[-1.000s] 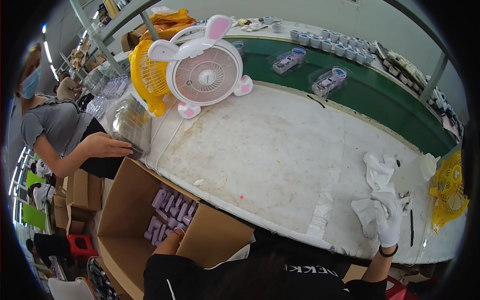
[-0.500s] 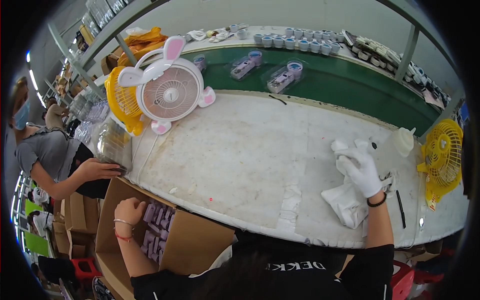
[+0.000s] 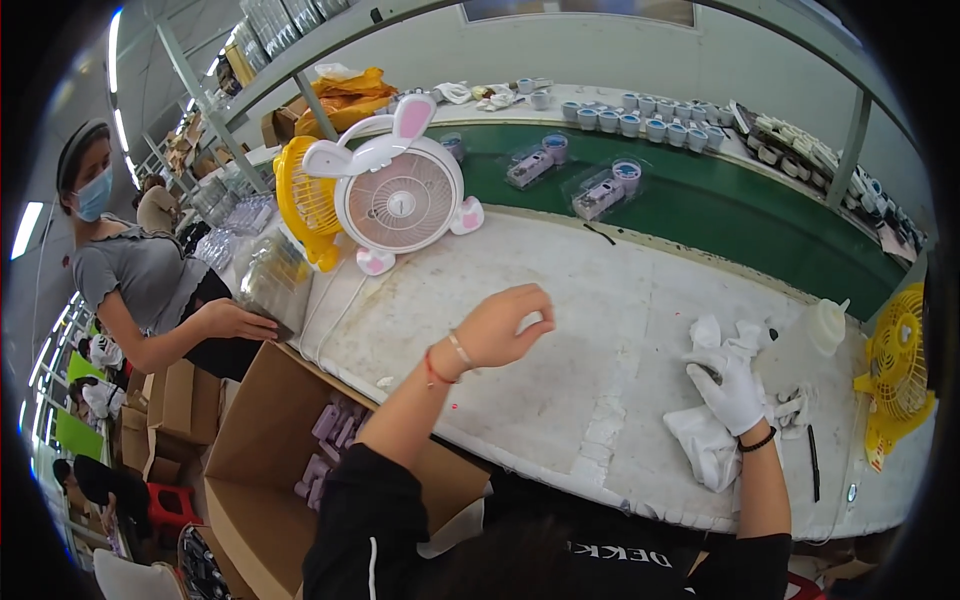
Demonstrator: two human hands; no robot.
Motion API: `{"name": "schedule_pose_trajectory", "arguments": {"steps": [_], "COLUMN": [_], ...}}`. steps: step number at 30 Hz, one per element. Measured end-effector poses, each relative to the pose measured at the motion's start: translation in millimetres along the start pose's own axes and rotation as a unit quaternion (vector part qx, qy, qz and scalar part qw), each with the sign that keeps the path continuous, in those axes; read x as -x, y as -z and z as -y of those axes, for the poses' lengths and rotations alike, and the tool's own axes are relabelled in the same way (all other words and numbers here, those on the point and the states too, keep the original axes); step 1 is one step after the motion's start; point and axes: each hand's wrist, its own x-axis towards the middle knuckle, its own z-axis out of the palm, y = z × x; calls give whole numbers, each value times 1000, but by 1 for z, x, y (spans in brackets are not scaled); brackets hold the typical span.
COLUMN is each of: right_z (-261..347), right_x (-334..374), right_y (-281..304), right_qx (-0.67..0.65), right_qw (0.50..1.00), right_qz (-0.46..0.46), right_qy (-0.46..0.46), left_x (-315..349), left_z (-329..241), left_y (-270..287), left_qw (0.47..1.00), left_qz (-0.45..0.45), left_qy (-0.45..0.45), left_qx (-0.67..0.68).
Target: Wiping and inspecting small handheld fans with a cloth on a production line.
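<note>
My bare left hand [image 3: 497, 328], with a bracelet and a red cord at the wrist, is raised above the near middle of the white table. Its thumb stands apart from the bent fingers and nothing shows between them. My right hand [image 3: 728, 392], in a white glove, rests at the table's right side with fingers curled on a crumpled white cloth [image 3: 703, 446]. A small dark gap shows between its thumb and fingers; what lies inside is unclear. Below my left forearm, an open cardboard box [image 3: 262, 425] holds several lilac plastic parts [image 3: 335, 425].
A white rabbit-shaped fan [image 3: 402, 203] stands at the back left, a yellow fan [image 3: 895, 365] at the right. Packaged lilac handheld fans [image 3: 600, 195] lie on the green belt [image 3: 720, 235]. A white bottle [image 3: 828, 326] and black pen [image 3: 814, 463] lie right. A co-worker's hand [image 3: 235, 322] holds clear packaging [image 3: 275, 280].
My left hand has come up out of the cardboard box and moved right, over the table. The right hand stays at the cloth, its fingers slightly shifted. The view has tilted a little.
</note>
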Motion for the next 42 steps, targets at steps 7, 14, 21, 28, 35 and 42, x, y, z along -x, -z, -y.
{"name": "schedule_pose_trajectory", "arguments": {"steps": [7,14,21,28,35,42], "right_z": [2,-3,2,-4,-16,-19], "right_x": [-1,1,-2,-5,0,2], "right_y": [-2,1,1,1,-2,-1], "right_qx": [-24,-19,-8,7,9,-8], "right_qw": [999,1000,1000,999,999,1000], "right_qz": [12,8,12,-4,4,8], "right_qy": [-32,-7,-25,37,30,25], "left_x": [-34,-28,-26,-27,-30,-31], "left_z": [26,30,40,40,37,35], "left_y": [-57,-62,-66,-67,-66,-65], "left_qw": [996,993,984,986,988,986], "left_qz": [-70,-82,-171,-151,-118,-118], "left_qy": [-12,53,37,48,81,107], "left_qx": [55,62,43,43,54,53]}}
